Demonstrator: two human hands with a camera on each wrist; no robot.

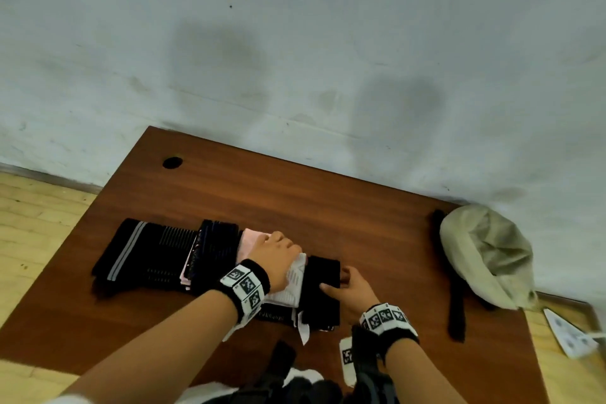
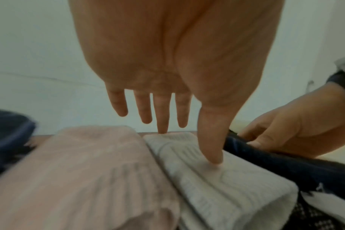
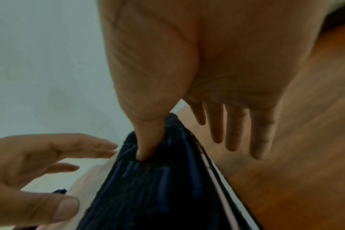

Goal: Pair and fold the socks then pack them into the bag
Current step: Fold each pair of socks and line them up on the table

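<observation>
- Socks lie in a row of folded bundles across the near half of the table; a black pair with grey stripes sits at the far left, a dark ribbed pair just beside it, then a pink pair, a white pair and a dark pair, each overlapping or touching its neighbour
- left hand is over the pink and white pairs with its grip apart; in the left wrist view the fingers are straight, the thumb pressing down on the white pair and one fingertip touching its far end; the pink pair lies just beside it
- right hand has its grip clamped on the dark pair at that bundle's right edge; in the right wrist view the thumb digs into the top of the dark pair, while the other fingers hang fairly straight along its far side, so whether they touch the fabric I cannot tell
- beige bag lies slumped at the right end of the table, well apart from the socks, with a black strap running from it toward the near edge
- both wrists wear black bands carrying square black-and-white markers
</observation>
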